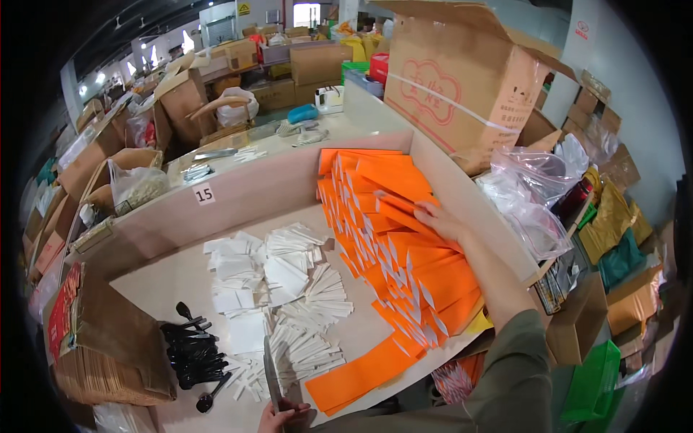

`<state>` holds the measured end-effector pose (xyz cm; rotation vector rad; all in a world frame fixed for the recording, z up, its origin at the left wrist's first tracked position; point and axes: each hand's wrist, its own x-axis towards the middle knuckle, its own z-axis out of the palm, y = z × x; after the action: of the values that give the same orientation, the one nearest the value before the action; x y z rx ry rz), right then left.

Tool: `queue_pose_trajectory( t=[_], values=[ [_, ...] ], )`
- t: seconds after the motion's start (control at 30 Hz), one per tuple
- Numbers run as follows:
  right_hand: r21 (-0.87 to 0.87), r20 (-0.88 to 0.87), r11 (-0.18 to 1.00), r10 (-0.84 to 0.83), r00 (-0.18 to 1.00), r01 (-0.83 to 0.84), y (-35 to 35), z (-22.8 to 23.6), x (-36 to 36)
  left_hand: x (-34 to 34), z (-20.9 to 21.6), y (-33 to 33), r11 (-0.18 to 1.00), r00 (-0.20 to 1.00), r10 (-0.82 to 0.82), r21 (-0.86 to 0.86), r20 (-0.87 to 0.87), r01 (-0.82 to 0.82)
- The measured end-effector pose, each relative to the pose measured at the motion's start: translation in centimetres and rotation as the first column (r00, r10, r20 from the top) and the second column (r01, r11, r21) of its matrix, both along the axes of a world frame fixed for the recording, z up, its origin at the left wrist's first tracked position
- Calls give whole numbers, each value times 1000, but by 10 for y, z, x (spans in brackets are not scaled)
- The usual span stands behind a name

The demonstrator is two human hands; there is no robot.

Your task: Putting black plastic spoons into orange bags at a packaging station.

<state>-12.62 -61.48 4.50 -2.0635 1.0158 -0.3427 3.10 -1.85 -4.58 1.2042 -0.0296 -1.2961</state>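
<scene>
My right hand [442, 221] reaches onto the far right of a large heap of flat orange paper sleeves [390, 245] with pale open ends. Its fingers close on the edge of one orange sleeve [406, 207] at the top. Low in the middle, my left hand [286, 417] grips a thin greyish flat strip [271, 375], seen nearly edge-on; its kind is unclear. Beyond that hand lie white folded napkins [249, 330] and many narrow white paper packets [310, 346]. Black plastic spoons [193, 353] are piled to the left.
Raised boards [260, 173] edge the table at the back and right. A cardboard box [108, 339] stands at the left, and a large carton [455, 79] at the back right. Plastic bags [523, 198] hang over the right side. A green crate [593, 379] sits lower right.
</scene>
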Motion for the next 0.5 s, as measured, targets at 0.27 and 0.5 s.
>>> queue_pose_trajectory(
  t=[0.27, 0.5],
  values=[
    [-407, -136, 846, 317, 939, -345, 77, -9, -61, -12, 19, 1, 997, 997, 70, 42, 34, -72],
    [-517, -285, 856, -146, 947, -24, 66, -57, -26, -5, 2, 1, 999, 999, -26, 38, 46, 24]
  ],
)
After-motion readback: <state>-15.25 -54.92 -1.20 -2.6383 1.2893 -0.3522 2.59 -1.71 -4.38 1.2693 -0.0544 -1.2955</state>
